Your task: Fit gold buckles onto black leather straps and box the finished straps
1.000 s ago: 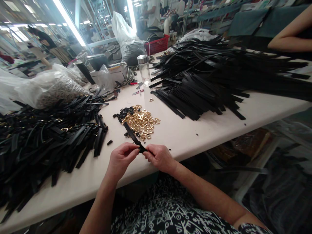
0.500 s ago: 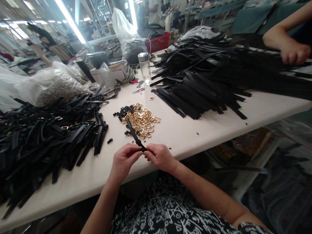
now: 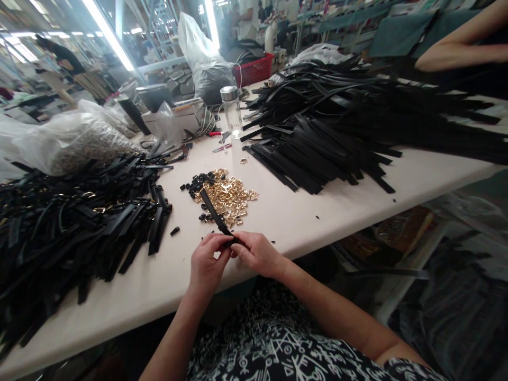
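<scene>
A short black strap [image 3: 213,210] is pinched between my two hands above the table's near edge, its free end slanting up and left over the small parts. My left hand [image 3: 208,257] is closed on it with thumb and fingertips. Pressed close beside, my right hand [image 3: 259,254] grips the same strap near its lower end, which the fingers hide. Just beyond lies a heap of gold-coloured metal buckles [image 3: 229,197]. Small black loops [image 3: 201,182] are piled at the heap's left side.
Finished-looking black straps with buckles [image 3: 119,211] cover the table's left side. Long black strips [image 3: 305,153] lie stacked at right. A glass bottle [image 3: 232,114], a red basket [image 3: 254,70] and plastic bags [image 3: 75,137] stand farther back. Another person's arm [image 3: 456,53] shows at upper right.
My hands have drawn closer together on the strap, the left one shifting slightly right. The other person's hand at upper right has pulled back from the strips. The view has shifted slightly.
</scene>
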Demonstrator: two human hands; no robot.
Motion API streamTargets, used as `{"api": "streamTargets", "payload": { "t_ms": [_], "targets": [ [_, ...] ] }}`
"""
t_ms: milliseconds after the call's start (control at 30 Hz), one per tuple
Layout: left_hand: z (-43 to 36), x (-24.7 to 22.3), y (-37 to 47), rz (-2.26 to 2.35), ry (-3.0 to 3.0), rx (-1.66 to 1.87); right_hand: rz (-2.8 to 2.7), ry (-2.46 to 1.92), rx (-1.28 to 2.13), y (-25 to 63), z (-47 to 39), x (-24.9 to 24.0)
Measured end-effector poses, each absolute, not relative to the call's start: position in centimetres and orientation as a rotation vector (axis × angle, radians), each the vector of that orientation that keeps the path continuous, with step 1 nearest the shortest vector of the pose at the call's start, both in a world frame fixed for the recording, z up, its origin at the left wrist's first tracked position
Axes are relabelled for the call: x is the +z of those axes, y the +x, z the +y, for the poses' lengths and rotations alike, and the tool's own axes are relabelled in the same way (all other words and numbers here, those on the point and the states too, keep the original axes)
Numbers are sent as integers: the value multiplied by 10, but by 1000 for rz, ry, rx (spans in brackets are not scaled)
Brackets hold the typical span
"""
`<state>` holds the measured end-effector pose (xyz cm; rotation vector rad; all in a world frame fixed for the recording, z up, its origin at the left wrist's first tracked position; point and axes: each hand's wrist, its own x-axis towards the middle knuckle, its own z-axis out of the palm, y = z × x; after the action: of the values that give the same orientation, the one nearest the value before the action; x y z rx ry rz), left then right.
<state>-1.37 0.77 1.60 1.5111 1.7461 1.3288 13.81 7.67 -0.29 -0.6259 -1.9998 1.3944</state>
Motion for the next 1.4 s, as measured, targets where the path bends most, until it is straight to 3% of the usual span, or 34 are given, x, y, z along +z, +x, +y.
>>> {"api": "streamTargets", "payload": {
  "t_ms": [467,1400],
  "targets": [
    [9,8,-6,1392,782,1502,-1602,-681,1664,134,78,-11],
    [17,0,-9,1399,552,1600,-1931,-857,1323,131,73,-13]
  ]
}}
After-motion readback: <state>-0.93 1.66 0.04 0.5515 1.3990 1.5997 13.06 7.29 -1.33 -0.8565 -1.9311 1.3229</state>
